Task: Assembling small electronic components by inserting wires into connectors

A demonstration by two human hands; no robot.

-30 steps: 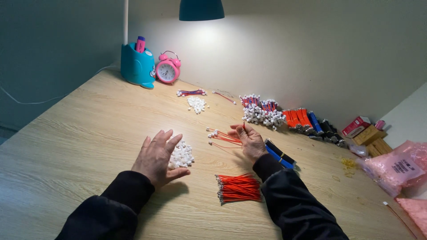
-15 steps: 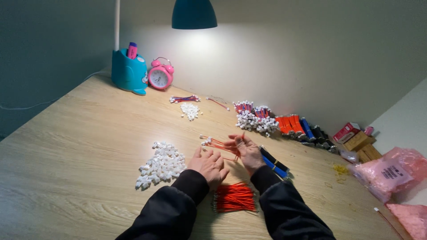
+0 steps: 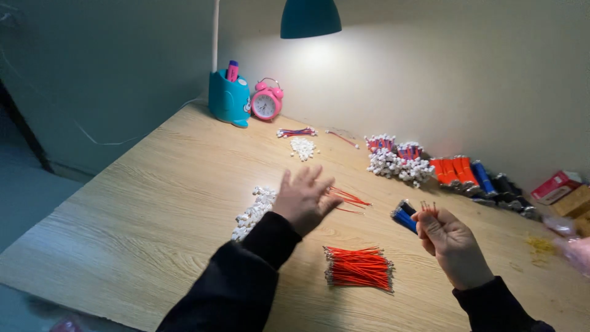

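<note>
My left hand [image 3: 304, 198] hovers open above the wooden table [image 3: 153, 203], fingers spread, just right of a pile of small white connectors [image 3: 253, 211] and over a few loose red wires [image 3: 349, 198]. My right hand [image 3: 445, 237] is raised at the right and pinches a few thin red wires [image 3: 427, 208] that stick up from its fingertips. A bundle of red wires [image 3: 359, 268] lies on the table between my two forearms. A blue and black wire bundle [image 3: 403, 216] lies just left of my right hand.
At the back stand a teal pen holder [image 3: 228, 98], a pink alarm clock [image 3: 267, 102] and a teal lamp [image 3: 310, 17]. Along the wall lie a white connector heap [image 3: 396, 165], red, blue and black wire bundles [image 3: 467, 172], small boxes [image 3: 562, 190] and a second small connector pile [image 3: 303, 147].
My hands were together over the loose red wires; now they are apart. The right hand has lifted away to the right with a few wires, and the left hand has opened.
</note>
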